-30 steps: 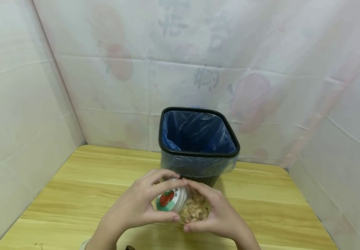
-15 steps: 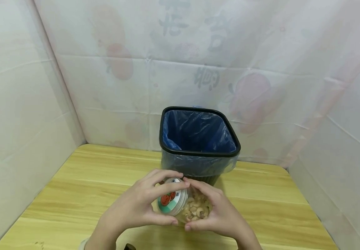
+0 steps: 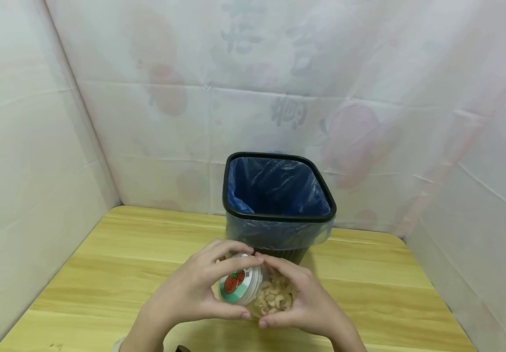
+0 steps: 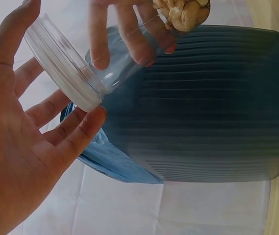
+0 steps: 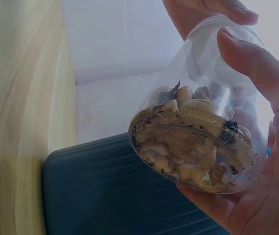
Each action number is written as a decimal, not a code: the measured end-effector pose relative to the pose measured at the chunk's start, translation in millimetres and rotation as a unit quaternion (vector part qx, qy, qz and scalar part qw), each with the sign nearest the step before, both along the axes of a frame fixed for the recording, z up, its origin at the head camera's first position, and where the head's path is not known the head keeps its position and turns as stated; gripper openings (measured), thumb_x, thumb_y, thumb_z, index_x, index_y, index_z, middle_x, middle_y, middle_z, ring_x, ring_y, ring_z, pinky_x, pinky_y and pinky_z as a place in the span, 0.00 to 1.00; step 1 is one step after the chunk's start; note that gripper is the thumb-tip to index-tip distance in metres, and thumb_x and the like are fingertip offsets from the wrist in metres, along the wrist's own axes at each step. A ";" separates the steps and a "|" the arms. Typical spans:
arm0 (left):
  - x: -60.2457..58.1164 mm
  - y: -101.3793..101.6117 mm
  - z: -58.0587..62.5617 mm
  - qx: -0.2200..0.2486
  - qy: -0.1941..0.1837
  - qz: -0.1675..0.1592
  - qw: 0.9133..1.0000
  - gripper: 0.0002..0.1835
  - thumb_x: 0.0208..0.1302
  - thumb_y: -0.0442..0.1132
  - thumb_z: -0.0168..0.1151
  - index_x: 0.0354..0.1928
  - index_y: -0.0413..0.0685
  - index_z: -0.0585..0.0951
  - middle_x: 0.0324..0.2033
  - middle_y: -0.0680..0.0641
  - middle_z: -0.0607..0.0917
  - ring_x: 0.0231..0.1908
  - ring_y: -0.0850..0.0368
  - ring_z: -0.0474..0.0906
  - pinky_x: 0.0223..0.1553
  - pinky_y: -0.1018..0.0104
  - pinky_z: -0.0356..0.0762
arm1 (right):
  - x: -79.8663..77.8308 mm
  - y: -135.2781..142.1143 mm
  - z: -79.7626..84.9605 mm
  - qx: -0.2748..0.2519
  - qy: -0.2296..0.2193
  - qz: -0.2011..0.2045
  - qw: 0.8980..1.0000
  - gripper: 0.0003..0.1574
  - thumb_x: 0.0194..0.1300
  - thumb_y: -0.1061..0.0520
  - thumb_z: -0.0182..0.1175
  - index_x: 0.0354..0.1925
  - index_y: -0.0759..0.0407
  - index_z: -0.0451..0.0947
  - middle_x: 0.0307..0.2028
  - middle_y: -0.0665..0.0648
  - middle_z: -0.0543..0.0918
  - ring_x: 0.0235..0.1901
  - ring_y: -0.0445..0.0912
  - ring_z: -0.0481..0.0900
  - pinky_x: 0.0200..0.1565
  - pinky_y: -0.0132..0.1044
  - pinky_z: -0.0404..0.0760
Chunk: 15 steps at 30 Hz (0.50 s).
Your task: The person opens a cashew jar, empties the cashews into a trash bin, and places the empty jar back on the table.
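Observation:
A clear plastic jar (image 3: 275, 293) of cashews is held tilted between both hands, just in front of the bin. Around its lid (image 3: 235, 284), which carries a picture of red fruit, curl the thumb and fingers of my left hand (image 3: 196, 288). My right hand (image 3: 307, 305) grips the jar's body, its thumb on the near side. The lid sits on the jar's mouth in the left wrist view. Cashews (image 5: 188, 147) and dark crumbs lie against the jar's bottom in the right wrist view.
Behind the hands stands a dark bin (image 3: 275, 217) lined with a blue bag. A wooden table (image 3: 147, 244) carries it, with pale fabric walls (image 3: 147, 122) on three sides. A small dark object (image 3: 182, 348) shows at the bottom edge.
My left thumb has shifted slightly toward me along the lid. Both hands stay around the jar in nearly the same place.

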State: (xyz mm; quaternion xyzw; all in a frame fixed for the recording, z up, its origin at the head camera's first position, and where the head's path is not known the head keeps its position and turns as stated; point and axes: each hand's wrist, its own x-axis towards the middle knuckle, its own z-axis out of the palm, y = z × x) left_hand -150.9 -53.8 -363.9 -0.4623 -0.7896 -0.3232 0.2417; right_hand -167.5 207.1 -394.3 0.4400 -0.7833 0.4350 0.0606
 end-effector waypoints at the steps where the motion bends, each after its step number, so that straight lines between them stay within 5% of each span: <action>1: 0.3 -0.1 -0.3 0.000 -0.002 0.004 1.000 0.41 0.50 0.60 0.76 0.67 0.61 0.75 0.61 0.54 0.76 0.60 0.58 0.73 0.52 0.57 0.80 | 0.1 -0.2 0.1 0.001 -0.001 -0.001 1.000 0.60 0.47 0.43 0.80 0.73 0.50 0.64 0.66 0.51 0.75 0.61 0.46 0.77 0.59 0.40 0.79; 15: 1.4 -0.4 1.0 -0.003 0.012 0.009 1.000 0.42 0.49 0.61 0.76 0.68 0.63 0.74 0.63 0.53 0.75 0.61 0.57 0.72 0.52 0.56 0.80 | 1.3 0.4 1.6 0.004 -0.001 -0.014 1.000 0.60 0.46 0.44 0.81 0.73 0.50 0.64 0.66 0.51 0.75 0.61 0.46 0.77 0.59 0.40 0.78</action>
